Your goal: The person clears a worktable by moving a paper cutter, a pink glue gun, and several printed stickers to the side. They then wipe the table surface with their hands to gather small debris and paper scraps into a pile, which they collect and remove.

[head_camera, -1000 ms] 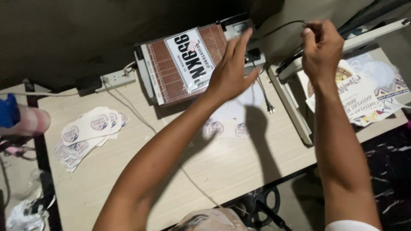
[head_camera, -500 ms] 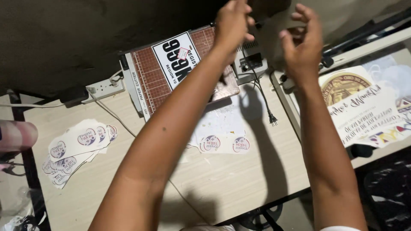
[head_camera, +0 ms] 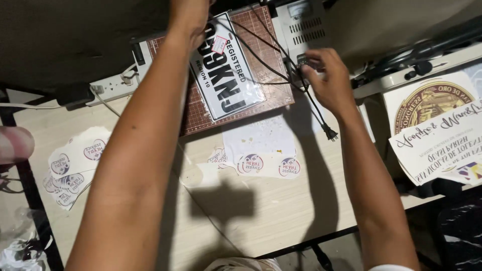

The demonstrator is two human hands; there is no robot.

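The right hand (head_camera: 326, 80) reaches to the front of a grey box (head_camera: 301, 25) with vent slots at the far edge of the desk (head_camera: 261, 221). Its fingers (head_camera: 314, 62) are curled together at the box's lower edge, where a black cable (head_camera: 281, 60) runs; the fingertips seem to pinch the cable there, though the grip itself is partly hidden. The cable crosses the brown mat (head_camera: 266, 55), passes under the hand and ends in a loose plug (head_camera: 330, 133) lying on the desk just below the wrist.

The left hand (head_camera: 188, 20) stretches past the top of the frame, over the upper end of a white plate (head_camera: 226, 75) that lies on the mat; its fingers are cut off from view, so their state cannot be told.

Round stickers (head_camera: 266, 164) on a white sheet lie on the desk between the arms, and more stickers (head_camera: 70, 165) are piled to the left. Printed posters (head_camera: 442, 130) lie to the right. A white power strip (head_camera: 113, 85) sits behind the left forearm
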